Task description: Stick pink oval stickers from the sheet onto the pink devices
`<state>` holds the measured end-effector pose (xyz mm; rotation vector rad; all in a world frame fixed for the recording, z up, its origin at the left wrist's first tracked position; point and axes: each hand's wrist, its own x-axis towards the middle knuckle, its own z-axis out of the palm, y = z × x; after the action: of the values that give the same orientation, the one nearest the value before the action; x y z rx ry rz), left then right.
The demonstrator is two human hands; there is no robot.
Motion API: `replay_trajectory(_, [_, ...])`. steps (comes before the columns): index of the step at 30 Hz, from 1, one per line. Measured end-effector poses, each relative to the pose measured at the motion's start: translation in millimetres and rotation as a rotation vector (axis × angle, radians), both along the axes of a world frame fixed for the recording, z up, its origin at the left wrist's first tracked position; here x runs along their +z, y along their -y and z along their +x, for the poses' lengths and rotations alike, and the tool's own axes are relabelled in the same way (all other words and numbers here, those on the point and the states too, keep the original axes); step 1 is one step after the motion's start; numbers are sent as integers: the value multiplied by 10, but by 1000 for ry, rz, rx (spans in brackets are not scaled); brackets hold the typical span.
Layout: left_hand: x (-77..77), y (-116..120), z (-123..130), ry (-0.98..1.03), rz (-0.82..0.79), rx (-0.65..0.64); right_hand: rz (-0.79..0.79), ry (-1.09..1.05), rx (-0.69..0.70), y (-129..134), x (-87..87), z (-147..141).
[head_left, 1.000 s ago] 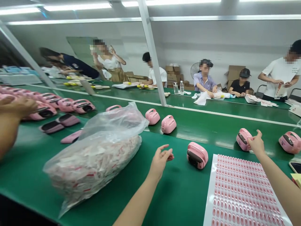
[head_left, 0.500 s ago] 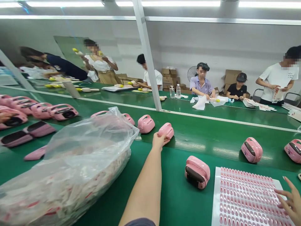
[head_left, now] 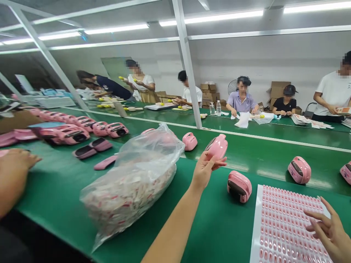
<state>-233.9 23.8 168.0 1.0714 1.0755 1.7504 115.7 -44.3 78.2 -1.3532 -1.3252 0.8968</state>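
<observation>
This is a factory workroom. Workers (head_left: 241, 100) line long green benches (head_left: 219, 233) of pink devices (head_left: 239, 186), cardboard boxes (head_left: 208, 91) stacked behind.

Bright, even light from overhead fluoresc. tubes (head_left: 211, 15); soft shadows; glare streaks on green conveyor belt (head_left: 274, 174), right; wide-angle stretch at edges, incl. right hand (head_left: 327, 230).

Of the person's own body, only the arms and hands are shown in this head view. The left forearm (head_left: 172, 230) and the left hand (head_left: 203, 171) are seen bare, up to the lower edge of the view. The right hand (head_left: 330, 233) is bare as well, and its slim fingers (head_left: 315, 215) are finished with nails that are kept a little long.
</observation>
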Motion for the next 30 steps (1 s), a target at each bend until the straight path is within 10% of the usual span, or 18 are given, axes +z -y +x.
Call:
replay_trajectory(12, [63, 1157, 924, 3, -78, -87, 145, 17, 163, 673, 169, -228])
replay_trajectory(30, [-38, 1697, 1234, 13, -134, -168, 209, -76, 347, 936, 321, -433])
